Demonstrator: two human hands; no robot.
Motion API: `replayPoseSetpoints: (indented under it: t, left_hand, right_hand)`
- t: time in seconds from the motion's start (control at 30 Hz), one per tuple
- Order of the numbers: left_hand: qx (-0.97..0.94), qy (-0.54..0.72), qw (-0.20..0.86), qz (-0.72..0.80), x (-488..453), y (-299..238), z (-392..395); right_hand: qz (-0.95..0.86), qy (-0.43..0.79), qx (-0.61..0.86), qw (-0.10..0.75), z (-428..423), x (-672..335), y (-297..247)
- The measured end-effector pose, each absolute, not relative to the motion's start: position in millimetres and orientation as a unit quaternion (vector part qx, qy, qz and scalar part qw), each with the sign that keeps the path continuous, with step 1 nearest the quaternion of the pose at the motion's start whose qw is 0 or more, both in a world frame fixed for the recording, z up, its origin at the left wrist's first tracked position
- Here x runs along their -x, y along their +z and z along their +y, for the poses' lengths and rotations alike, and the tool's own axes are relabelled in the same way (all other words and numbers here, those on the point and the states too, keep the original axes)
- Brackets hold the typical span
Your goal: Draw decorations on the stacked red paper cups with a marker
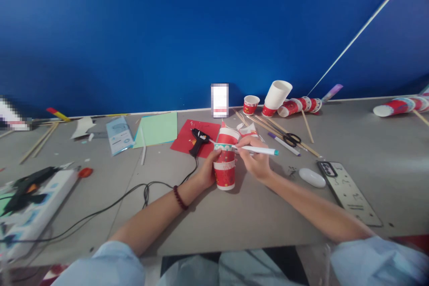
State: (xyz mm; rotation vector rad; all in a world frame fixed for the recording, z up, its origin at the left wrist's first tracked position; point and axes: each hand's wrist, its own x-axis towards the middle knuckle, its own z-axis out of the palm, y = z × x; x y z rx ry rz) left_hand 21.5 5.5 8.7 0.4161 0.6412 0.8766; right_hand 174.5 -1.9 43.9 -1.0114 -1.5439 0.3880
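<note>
My left hand [208, 169] is closed around the left side of a stack of red and white paper cups [225, 175], tilted slightly and held over the table. My right hand [256, 161] grips a white marker [258, 149] with a teal end pointing right. Its tip meets a white and teal band on one cup's rim, where teal marks show. Just behind the stack, a black glue gun [199, 139] lies on a red paper sheet [185, 133]. A crumpled red and white paper piece [248, 130] is partly hidden by my right hand.
Black scissors [291, 139], a purple-capped marker [284, 144] and wooden sticks lie right of the cups. A white mouse-shaped case [312, 178] and a phone [350, 192] sit nearer. More paper cups [278, 94] stand by the blue wall. A cable crosses left toward a power strip [50, 205].
</note>
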Motion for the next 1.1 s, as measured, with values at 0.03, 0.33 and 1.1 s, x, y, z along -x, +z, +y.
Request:
replayPoseSetpoints:
  t: [0.03, 0.33, 1.1]
  left_hand:
    - [-0.194, 0.414, 0.836, 0.304, -21.6, 8.9, 5.5]
    - [-0.193, 0.418, 0.832, 0.31, -22.0, 10.3, 5.7]
    - [-0.201, 0.415, 0.834, 0.304, -21.2, 6.3, 6.4]
  right_hand:
    - [-0.664, 0.168, 0.432, 0.587, -1.6, -174.7, 43.5]
    - [-0.668, 0.17, 0.423, 0.589, -0.9, -175.7, 41.5]
    - [-0.666, 0.165, 0.431, 0.586, -1.2, -176.2, 42.4]
